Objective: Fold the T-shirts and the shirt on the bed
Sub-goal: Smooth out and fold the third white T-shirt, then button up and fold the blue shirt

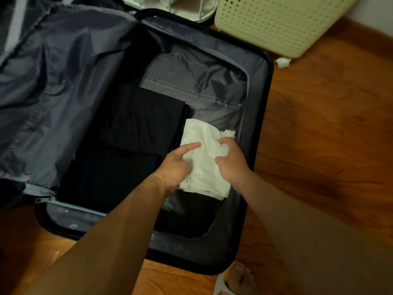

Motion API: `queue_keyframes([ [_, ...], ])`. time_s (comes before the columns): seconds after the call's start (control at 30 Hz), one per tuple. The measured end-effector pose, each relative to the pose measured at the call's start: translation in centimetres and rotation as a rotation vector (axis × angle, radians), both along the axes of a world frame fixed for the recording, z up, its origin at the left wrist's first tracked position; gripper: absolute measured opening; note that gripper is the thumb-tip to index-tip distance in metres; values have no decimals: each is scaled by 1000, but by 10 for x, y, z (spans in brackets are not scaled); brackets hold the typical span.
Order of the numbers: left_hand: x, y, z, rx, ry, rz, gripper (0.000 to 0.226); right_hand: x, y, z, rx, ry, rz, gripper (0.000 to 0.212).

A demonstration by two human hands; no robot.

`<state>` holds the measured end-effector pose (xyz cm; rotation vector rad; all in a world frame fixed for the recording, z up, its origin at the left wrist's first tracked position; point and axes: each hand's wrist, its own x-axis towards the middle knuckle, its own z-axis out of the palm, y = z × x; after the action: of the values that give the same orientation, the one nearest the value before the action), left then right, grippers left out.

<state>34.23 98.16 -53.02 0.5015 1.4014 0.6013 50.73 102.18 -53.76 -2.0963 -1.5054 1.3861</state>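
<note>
Head view looks down into an open suitcase (260, 86) lying on a wooden floor (329, 135), with no bed in sight. Both hands are on a folded white garment (204, 158) that sits in the right part of the case, just beside the dark folded clothes. The left hand (176, 167) pinches the white cloth at its near-left edge, forefinger stretched out over the top; the right hand (230, 162) has its fingers curled into the bunched far-right corner. So each grip is closed on that one garment.

Judging by this, folding of this piece is done and the step in hand is packing it: settling it flat into the case. The next move calls for smoothing out the crumpled right corner and pressing the bundle down level with the dark stack, without undoing the folds.

Counted: one white garment; two dark folded pieces (146, 118), as far as the dim light allows, since more black cloth may lie under the arms. One cream perforated basket (282, 22) stands beyond the case, and one sandalled foot (238, 277) shows at the bottom edge.
</note>
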Motion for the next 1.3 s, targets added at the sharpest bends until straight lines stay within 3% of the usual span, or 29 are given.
queue_keyframes([
  [0.1, 6, 2, -13, 90, 255, -209, 58, 0, -2, -2, 22, -236, 83, 55],
  [0.2, 26, -5, -6, 203, 881, -568, 56, -8, -4, 4, -92, -468, 120, 72],
  [0.23, 32, -10, -1, 285, 1048, -639, 60, -12, -7, 7, -24, -557, 173, 73],
  [0.27, 37, -15, 0, 383, 1104, -699, 65, -17, -10, 7, 99, -619, 256, 73],
  [0.33, 38, -29, -11, 486, 1115, -869, 71, -22, -12, -1, 264, -601, 479, 68],
  [0.4, 26, -35, -34, 421, 1108, -986, 74, -17, -10, -20, 169, -546, 582, 66],
  [0.57, 2, -36, -81, 425, 1105, -1056, 80, 0, -11, -77, 131, -633, 434, 75],
  [0.7, 10, -25, -63, 247, 1083, -1091, 75, -8, -12, -55, -38, -719, 512, 79],
  [0.8, 18, -48, -18, 136, 1000, -1027, 65, -25, -40, -1, -166, -916, 752, 76],
  [0.9, 3, -124, 43, 24, 871, -919, 67, -55, -94, 61, -135, -820, 981, 60],
  [0.97, -28, -177, 83, 36, 887, -905, 65, -75, -125, 108, -94, -730, 1062, 59],
  [1.07, -98, -228, 150, 38, 959, -819, 53, -115, -151, 181, -106, -676, 1110, 55],
  [1.2, -203, -279, 262, -121, 858, -547, 40, -200, -177, 293, -1, -635, 1079, 45],
  [1.3, -282, -342, 362, -99, 832, -358, 32, -284, -218, 386, 97, -570, 1061, 41],
])
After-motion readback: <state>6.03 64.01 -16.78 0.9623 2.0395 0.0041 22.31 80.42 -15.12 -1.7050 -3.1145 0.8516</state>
